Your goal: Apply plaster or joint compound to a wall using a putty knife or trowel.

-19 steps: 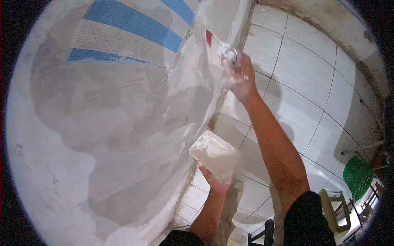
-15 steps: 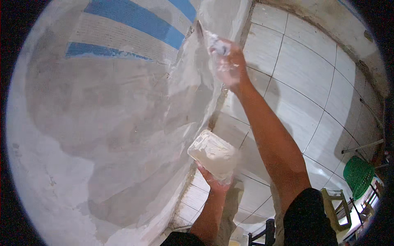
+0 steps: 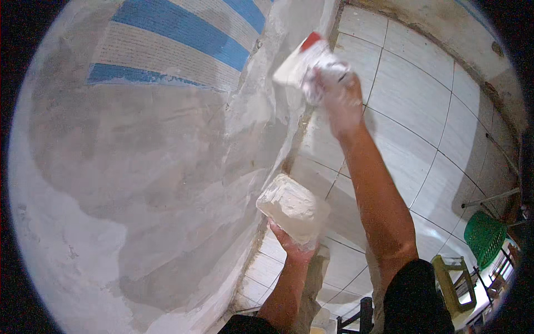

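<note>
I read this as the spreading step of skimming a wall: my right hand (image 3: 342, 100) is reached far out and up, its fingers closed around the handle of a putty knife (image 3: 300, 64), whose wide blade is coated in white filler and shows a red corner at its far tip. The blade sits at the edge of the plastered wall (image 3: 144, 183), right where the wall turns a corner above the tiled floor (image 3: 423, 122). I cannot tell for sure whether the blade is pressed flat on the plaster or held just off it; the fisheye bends that area badly.

My left hand (image 3: 292, 242) is nearer to me and lower, palm up, cupped under a lump of white filler on what looks like a small board (image 3: 292, 209). The two hands are well apart, each clamped on its own thing.

The wall to the left carries a grey, damp-looking skim over most of its face, with blue and white stripes (image 3: 183, 44) bare at the far top. In my judgement the next move calls for a steady drag of the blade along the corner edge, keeping it angled so the filler feathers out, and then a return to the lump for a reload.

At the right near edge stand a green basket (image 3: 485, 236) and a small stool (image 3: 453, 281).
</note>
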The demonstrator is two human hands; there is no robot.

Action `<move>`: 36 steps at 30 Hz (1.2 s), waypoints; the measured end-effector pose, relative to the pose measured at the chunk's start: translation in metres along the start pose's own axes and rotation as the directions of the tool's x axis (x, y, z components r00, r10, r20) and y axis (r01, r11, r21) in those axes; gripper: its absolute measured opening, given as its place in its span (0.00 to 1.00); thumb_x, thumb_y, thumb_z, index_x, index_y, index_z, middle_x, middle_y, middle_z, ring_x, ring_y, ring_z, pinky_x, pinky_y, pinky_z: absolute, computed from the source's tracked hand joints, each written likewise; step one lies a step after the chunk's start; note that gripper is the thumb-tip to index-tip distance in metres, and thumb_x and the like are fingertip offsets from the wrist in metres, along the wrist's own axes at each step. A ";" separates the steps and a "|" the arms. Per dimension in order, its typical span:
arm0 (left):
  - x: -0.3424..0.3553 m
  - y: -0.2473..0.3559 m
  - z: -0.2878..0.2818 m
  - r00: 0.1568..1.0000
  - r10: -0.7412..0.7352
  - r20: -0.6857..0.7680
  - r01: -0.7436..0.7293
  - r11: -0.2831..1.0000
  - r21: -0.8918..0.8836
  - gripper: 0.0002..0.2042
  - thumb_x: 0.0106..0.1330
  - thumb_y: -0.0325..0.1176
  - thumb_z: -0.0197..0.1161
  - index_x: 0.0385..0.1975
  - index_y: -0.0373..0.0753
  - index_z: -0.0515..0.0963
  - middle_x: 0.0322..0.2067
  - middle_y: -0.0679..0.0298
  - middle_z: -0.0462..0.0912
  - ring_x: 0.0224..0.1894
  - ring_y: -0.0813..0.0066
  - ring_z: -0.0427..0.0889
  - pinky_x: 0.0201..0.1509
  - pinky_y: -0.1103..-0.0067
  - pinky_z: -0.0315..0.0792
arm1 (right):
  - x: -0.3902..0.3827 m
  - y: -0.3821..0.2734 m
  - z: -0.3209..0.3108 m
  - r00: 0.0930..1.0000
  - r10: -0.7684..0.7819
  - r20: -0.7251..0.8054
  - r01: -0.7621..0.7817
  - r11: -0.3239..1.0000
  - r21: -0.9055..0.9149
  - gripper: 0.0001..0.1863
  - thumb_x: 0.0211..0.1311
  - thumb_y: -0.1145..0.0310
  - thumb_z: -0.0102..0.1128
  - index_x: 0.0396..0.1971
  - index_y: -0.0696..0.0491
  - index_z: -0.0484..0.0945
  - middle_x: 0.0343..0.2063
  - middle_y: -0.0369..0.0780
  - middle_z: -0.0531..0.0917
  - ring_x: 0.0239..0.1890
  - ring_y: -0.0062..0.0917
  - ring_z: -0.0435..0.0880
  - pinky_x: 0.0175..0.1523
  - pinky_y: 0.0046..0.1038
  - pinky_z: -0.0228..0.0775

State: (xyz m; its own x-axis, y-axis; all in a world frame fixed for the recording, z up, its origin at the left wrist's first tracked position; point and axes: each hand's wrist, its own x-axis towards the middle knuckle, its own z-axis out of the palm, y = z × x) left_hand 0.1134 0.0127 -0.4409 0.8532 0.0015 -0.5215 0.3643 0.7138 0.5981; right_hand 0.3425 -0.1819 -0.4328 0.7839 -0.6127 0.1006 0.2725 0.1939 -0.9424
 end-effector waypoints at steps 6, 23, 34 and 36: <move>0.001 0.001 0.001 0.995 0.099 -0.019 -0.096 0.988 0.119 0.41 0.55 0.71 0.44 0.64 0.52 0.51 0.61 0.61 0.57 0.59 0.53 0.63 0.50 0.46 0.68 | 0.019 -0.021 0.009 0.969 0.061 -0.239 -0.033 0.992 0.121 0.10 0.58 0.69 0.57 0.39 0.55 0.77 0.32 0.42 0.80 0.34 0.33 0.80 0.40 0.34 0.71; 0.003 0.008 0.010 0.993 0.026 0.118 -0.014 0.994 -0.105 0.39 0.58 0.68 0.43 0.64 0.49 0.51 0.60 0.59 0.61 0.59 0.55 0.66 0.54 0.56 0.70 | -0.017 0.010 0.026 0.710 -0.703 0.045 0.673 0.658 -0.337 0.15 0.62 0.66 0.51 0.44 0.57 0.78 0.43 0.47 0.79 0.46 0.36 0.79 0.47 0.31 0.69; -0.005 0.014 0.043 0.991 0.056 -0.121 -0.048 0.997 0.065 0.37 0.61 0.66 0.37 0.63 0.46 0.55 0.58 0.61 0.63 0.57 0.60 0.66 0.59 0.60 0.65 | 0.010 0.016 0.011 0.600 -0.725 0.337 0.796 0.500 -0.342 0.14 0.42 0.71 0.67 0.34 0.53 0.79 0.49 0.45 0.76 0.56 0.44 0.71 0.55 0.42 0.67; -0.007 0.007 0.043 0.979 0.182 -0.095 -0.143 0.937 0.320 0.36 0.61 0.66 0.37 0.63 0.47 0.55 0.58 0.61 0.63 0.57 0.60 0.67 0.58 0.60 0.66 | 0.011 0.033 0.022 0.593 -0.742 0.312 0.801 0.508 -0.316 0.15 0.40 0.76 0.65 0.34 0.55 0.78 0.47 0.47 0.77 0.55 0.45 0.72 0.55 0.39 0.67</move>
State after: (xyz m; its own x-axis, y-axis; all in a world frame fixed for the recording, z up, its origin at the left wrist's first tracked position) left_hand 0.1255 -0.0123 -0.4071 0.8660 0.1979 -0.4591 0.3383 0.4442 0.8296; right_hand 0.3727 -0.1655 -0.4553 0.4370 -0.2681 0.8586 0.5907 -0.6344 -0.4987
